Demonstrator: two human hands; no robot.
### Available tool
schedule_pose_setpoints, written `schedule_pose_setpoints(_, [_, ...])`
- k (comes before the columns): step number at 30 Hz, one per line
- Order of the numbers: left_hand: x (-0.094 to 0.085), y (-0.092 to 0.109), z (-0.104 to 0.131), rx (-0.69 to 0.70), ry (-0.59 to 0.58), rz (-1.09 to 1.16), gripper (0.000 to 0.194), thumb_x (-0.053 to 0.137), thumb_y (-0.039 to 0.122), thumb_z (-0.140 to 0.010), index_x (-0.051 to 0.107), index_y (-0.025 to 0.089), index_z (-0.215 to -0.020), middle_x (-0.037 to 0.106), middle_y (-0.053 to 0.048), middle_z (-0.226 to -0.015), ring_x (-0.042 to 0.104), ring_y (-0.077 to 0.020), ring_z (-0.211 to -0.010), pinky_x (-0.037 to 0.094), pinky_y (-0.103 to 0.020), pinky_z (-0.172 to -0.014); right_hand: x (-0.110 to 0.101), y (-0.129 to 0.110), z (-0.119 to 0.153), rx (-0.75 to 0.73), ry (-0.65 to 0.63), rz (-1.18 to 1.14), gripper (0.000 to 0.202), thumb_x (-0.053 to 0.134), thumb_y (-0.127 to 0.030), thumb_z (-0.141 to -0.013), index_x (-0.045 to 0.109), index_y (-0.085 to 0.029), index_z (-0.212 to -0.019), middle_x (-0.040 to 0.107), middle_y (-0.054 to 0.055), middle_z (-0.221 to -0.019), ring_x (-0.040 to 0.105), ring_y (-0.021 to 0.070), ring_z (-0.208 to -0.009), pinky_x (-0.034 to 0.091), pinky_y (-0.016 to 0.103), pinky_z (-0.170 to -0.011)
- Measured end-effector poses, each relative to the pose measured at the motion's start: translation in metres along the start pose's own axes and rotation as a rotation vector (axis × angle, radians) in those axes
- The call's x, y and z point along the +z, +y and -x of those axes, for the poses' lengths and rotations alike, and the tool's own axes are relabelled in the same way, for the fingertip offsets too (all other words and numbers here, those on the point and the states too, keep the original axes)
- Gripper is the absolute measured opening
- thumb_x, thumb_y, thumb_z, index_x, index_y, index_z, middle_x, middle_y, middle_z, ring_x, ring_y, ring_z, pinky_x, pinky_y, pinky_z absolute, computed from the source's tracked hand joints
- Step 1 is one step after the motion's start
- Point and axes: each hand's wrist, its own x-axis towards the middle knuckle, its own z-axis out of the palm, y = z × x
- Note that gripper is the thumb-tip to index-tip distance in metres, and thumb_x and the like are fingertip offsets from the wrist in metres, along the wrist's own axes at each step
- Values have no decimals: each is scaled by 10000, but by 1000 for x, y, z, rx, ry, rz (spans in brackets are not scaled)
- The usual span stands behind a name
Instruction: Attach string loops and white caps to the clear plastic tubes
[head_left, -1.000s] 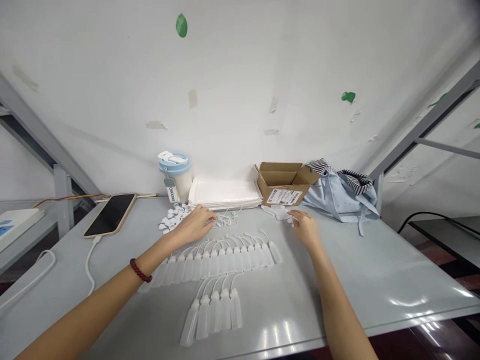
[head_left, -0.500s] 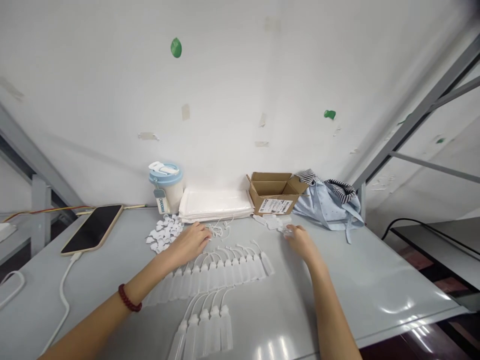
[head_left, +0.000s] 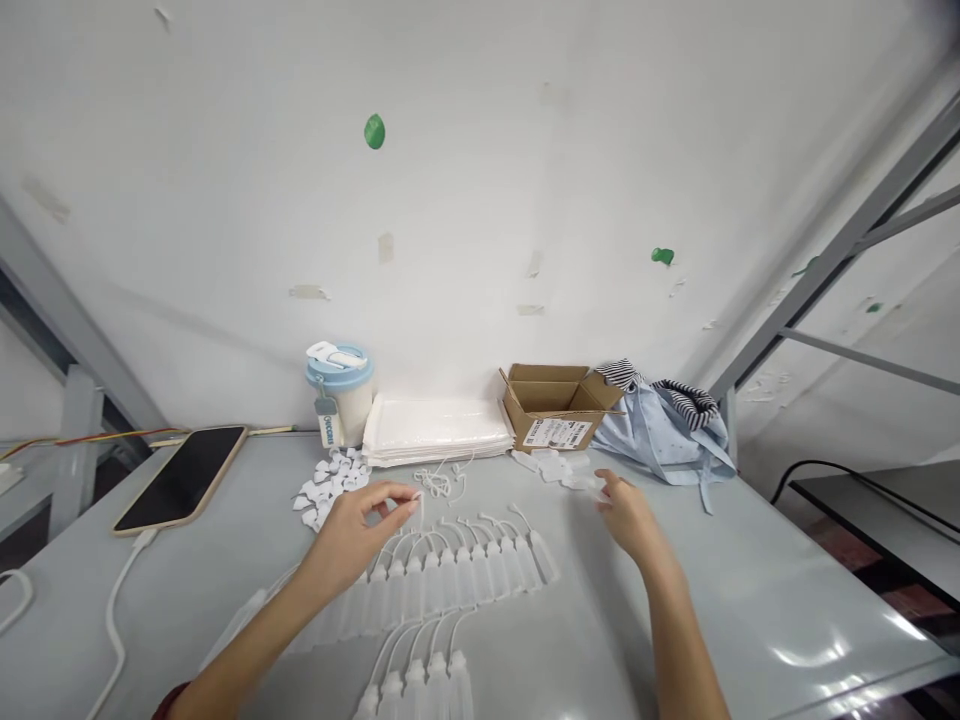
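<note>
My left hand (head_left: 367, 525) is raised over the left part of the table, thumb and forefinger pinched on a thin white cord (head_left: 421, 510). Just beyond it lies a small tangle of white cords (head_left: 441, 482). My right hand (head_left: 626, 510) is at the right end of some clear plastic pieces (head_left: 553, 465), fingers bent; what its fingertips hold, if anything, is too small to make out. Between and below the hands lie a long row of translucent tubes with white cords (head_left: 457, 578) and a shorter row (head_left: 420, 690) nearer me.
White clips (head_left: 330, 482) are heaped beside a blue-lidded cup (head_left: 346, 400). Along the wall stand white packets (head_left: 439, 430), an open cardboard box (head_left: 559, 410) and blue cloth (head_left: 660, 435). A phone (head_left: 184, 478) with a cable lies at the left.
My left hand has lifted off the table and drawn nearer with a cord between its fingertips. My right hand has shifted slightly right. The whole view has tilted a little upward.
</note>
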Motion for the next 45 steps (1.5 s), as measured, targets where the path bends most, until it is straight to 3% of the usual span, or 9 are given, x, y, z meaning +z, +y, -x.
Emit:
schedule_pose_setpoints(5, [5,7,11,-127,-114,304,229,589,402,-818,691,213,-896,731,-35,-891,663,-218,-870,530,-315,-777,11,-56,23,-283,-64,-231,329,517,-150,-822,569,-197,-1143,646,85,-1081,611,206,-955,486,306,-798])
schedule_pose_setpoints(8, [10,10,16,-217,-187,443,249,629,395,-793,663,193,-935,725,-45,-890,663,-212,-866,522,-303,-775,26,-92,46,-461,-160,-334,288,558,-169,-829,587,-229,-1109,654,41,-1036,606,174,-909,487,278,-788])
schedule_pose_setpoints(10, [14,11,18,-251,-216,524,239,643,371,-785,646,187,-937,722,-41,-865,663,-200,-838,513,-296,-767,34,-108,60,-637,-204,-467,260,547,-153,-848,586,-205,-1100,647,63,-996,595,185,-878,480,305,-779])
schedule_pose_setpoints(13, [20,10,19,-263,-227,640,201,657,326,-768,626,188,-909,714,-17,-787,657,-179,-784,499,-286,-749,40,-119,74,-722,-208,-569,250,543,-147,-866,573,-205,-1107,639,71,-986,582,191,-869,470,308,-757])
schedule_pose_setpoints(21, [32,6,23,-219,-172,652,160,602,302,-806,636,178,-901,702,-12,-737,640,-159,-718,496,-272,-706,52,-118,82,-726,-212,-589,325,502,-133,-887,515,-210,-1202,649,73,-1035,587,182,-861,469,303,-751])
schedule_pose_setpoints(28, [33,9,31,-51,-59,288,237,513,313,-871,683,205,-994,721,-41,-932,650,-199,-855,512,-271,-700,54,-119,87,-710,-176,-667,361,496,-152,-886,474,-208,-1242,664,67,-1020,597,166,-827,480,280,-714])
schedule_pose_setpoints(34, [32,17,35,77,-37,151,229,469,287,-899,682,210,-930,707,-22,-869,623,-173,-774,483,-254,-675,50,-123,88,-671,-233,-689,290,496,-148,-875,550,-203,-1155,673,54,-1023,595,158,-819,476,271,-716])
schedule_pose_setpoints(41, [34,20,32,-62,-88,181,189,497,315,-878,623,197,-801,644,11,-728,566,-144,-656,426,-220,-558,51,-128,97,-549,-305,-763,301,538,-150,-837,574,-206,-1130,677,50,-1009,598,168,-822,463,283,-714])
schedule_pose_setpoints(45, [37,20,31,-98,-109,165,181,505,335,-877,608,194,-832,622,19,-670,574,-145,-623,426,-226,-540,49,-132,96,-348,-421,-993,239,602,-219,-813,622,-207,-1050,688,62,-983,607,186,-850,448,302,-734])
